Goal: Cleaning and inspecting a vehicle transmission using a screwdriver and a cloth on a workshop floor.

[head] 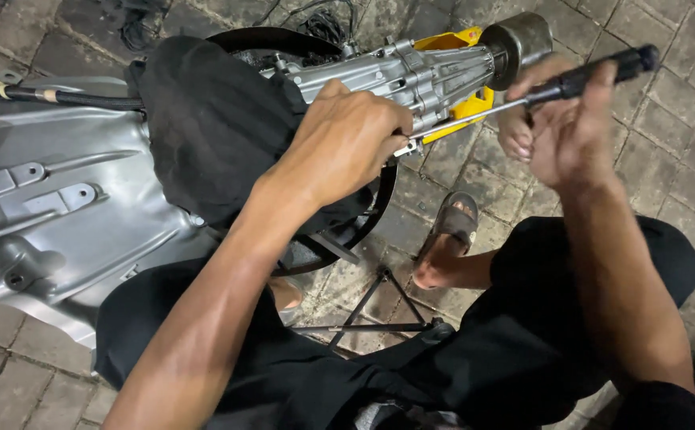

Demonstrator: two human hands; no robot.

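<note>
My left hand [346, 142] rests closed on the side of a silver cast-metal gearbox housing [411, 73] that lies across my lap, its fingers curled at a small fitting on the housing's lower edge. My right hand [558, 131] grips a black-handled screwdriver [594, 73]; its thin steel shaft [467, 119] runs left and down to that same fitting, next to my left fingertips. A yellow part [475, 103] shows behind the housing. A black cloth [212, 119] covers the housing's wide end.
A large silver pressed-metal cover [52, 207] lies on the paving at the left, with a black cable [68, 97] across its top. A black ring [367, 215] and a thin black metal stand [379, 310] sit between my legs. My sandalled foot [451, 235] rests on the brick floor.
</note>
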